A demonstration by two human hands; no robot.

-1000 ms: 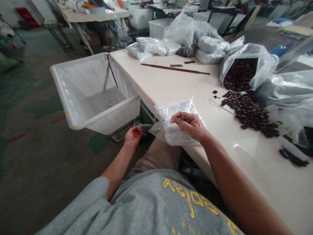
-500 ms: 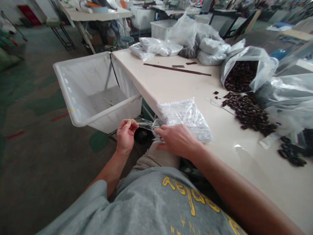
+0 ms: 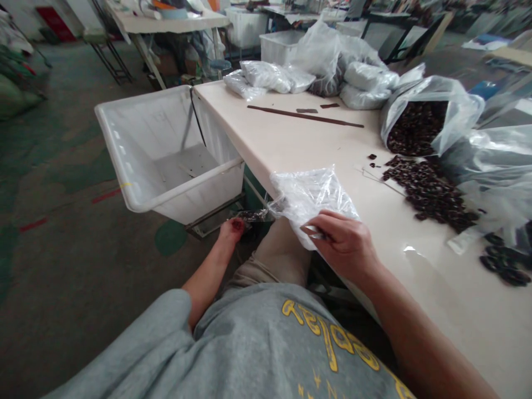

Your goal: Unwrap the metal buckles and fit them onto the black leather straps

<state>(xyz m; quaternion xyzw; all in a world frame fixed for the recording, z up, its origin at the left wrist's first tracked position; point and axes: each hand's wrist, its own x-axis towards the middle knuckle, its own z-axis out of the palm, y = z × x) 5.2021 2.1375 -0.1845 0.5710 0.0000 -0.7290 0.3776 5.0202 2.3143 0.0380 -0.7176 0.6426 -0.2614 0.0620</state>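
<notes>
On your left, open floor [image 3: 78, 271] runs up to a white bin [image 3: 203, 191], whose open mouth stands beside the table's left edge. Your left hand [image 3: 231, 228] is lower right of the bin's near corner, arm stretched forward beyond that edge; its blurred fingers are curled in around the end of clear film [image 3: 260, 216]. The film reaches right to the clear packet [image 3: 316, 188], which lies at the near edge of the table [image 3: 266, 141], one corner jutting over the edge above your lap. Farther back, a broad stretch of tabletop separates the packet from a brown strip [image 3: 305, 116]. Your right hand [image 3: 344, 241] is over the packet's near right side, knuckles up, fingers folded around something small and dark, too hidden to name. Right of it, tabletop reaches to a heap of dark pieces [image 3: 432, 194], with an open sack [image 3: 461, 105] behind.
</notes>
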